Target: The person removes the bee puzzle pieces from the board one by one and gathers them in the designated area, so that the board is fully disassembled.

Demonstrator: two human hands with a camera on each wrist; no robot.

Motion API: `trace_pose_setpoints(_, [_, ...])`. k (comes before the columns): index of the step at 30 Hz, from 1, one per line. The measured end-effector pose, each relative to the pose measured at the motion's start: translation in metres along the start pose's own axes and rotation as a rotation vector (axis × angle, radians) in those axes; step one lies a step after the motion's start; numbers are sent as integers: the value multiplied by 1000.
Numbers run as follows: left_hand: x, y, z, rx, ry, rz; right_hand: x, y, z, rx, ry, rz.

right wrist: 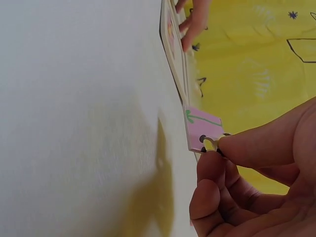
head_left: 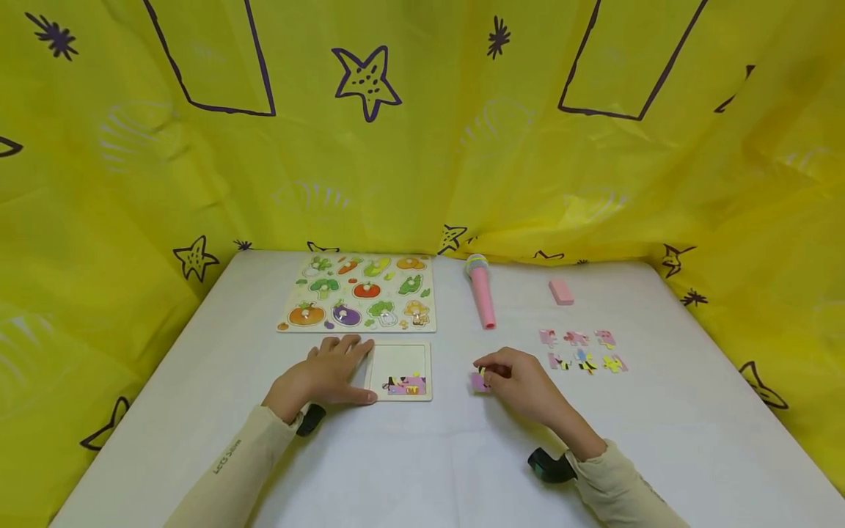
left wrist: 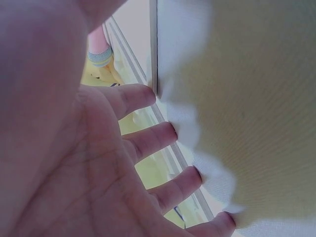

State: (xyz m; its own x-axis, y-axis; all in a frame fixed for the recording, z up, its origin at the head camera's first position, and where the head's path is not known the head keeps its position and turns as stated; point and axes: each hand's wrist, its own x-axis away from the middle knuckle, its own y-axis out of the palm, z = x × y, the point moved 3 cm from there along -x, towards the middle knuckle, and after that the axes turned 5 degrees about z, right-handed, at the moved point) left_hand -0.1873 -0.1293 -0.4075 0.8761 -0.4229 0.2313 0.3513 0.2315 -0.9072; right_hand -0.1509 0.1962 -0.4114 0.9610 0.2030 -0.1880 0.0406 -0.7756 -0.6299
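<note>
My right hand (head_left: 521,385) pinches a pink jigsaw puzzle piece (right wrist: 201,129) between thumb and fingers, raised off the table right of a small puzzle tray. A green stem and a black-and-yellow part are printed on it. My left hand (head_left: 323,374) rests at the left edge of the wooden puzzle tray (head_left: 429,370), fingers spread, thumb at the near corner and fingertips toward the far corner. Joined pink puzzle pieces (head_left: 412,385) lie in the tray's near right part. In the left wrist view, the fingers (left wrist: 138,98) are extended, with nothing gripped.
Several loose puzzle pieces (head_left: 577,338) lie in two rows on the right. A vegetable peg board (head_left: 356,326) sits behind the tray. Farther back are a pink microphone (head_left: 483,297) and a pink block (head_left: 561,292). A yellow patterned curtain (head_left: 422,169) surrounds the white table (head_left: 422,469).
</note>
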Motion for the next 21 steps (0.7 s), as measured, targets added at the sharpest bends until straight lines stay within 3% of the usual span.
trace_pose_setpoints(15, [0,0,-4,-29,0,5,9,-32,18,-6,43,4])
trace_pose_setpoints(21, [1,0,-1,3,-6,-3,18,-46,28,7,58,2])
